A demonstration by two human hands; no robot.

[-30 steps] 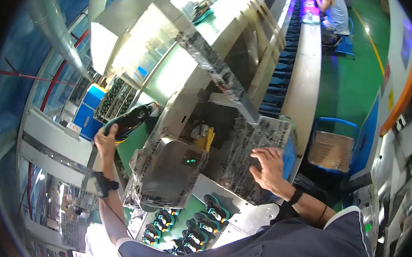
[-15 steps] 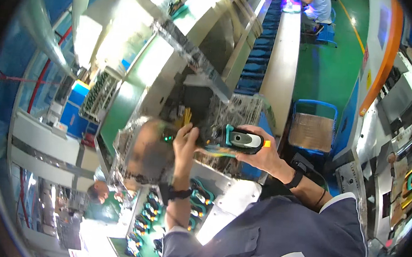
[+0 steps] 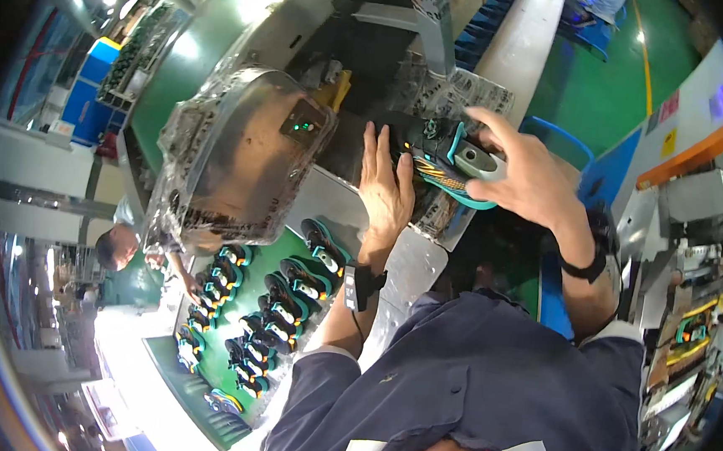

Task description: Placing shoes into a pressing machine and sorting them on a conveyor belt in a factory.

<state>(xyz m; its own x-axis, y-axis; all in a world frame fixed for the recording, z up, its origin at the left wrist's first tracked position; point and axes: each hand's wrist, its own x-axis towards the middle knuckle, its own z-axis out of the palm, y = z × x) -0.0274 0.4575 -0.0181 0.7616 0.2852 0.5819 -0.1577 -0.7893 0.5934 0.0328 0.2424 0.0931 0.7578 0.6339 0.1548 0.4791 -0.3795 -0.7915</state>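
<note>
A black sneaker (image 3: 433, 157) with a teal collar edge, teal sole and orange-yellow side pattern lies at the machine, its toe pointing left. Inside its opening sits a grey shoe last (image 3: 477, 160). My left hand (image 3: 387, 189) is flat beside the toe, fingers stretched out, apparently touching the shoe's near side. Around the heel, my right hand (image 3: 533, 175) is spread wide, thumb on the near side and fingers on the far side. Its thumb tip looks close to the heel; whether it touches I cannot tell.
Left of my left hand stands a plastic-wrapped machine housing (image 3: 245, 159) with green lights. Several similar sneakers (image 3: 280, 308) stand in rows on a green surface, where a co-worker's arm (image 3: 180, 276) reaches in. Behind the shoe rises a metal post (image 3: 432, 25); a conveyor (image 3: 521, 44) runs beyond.
My right hand has loosened from the heel and spread its fingers. The sneaker now lies at the machine. My left hand has opened out beside the toe. The view has shifted.
</note>
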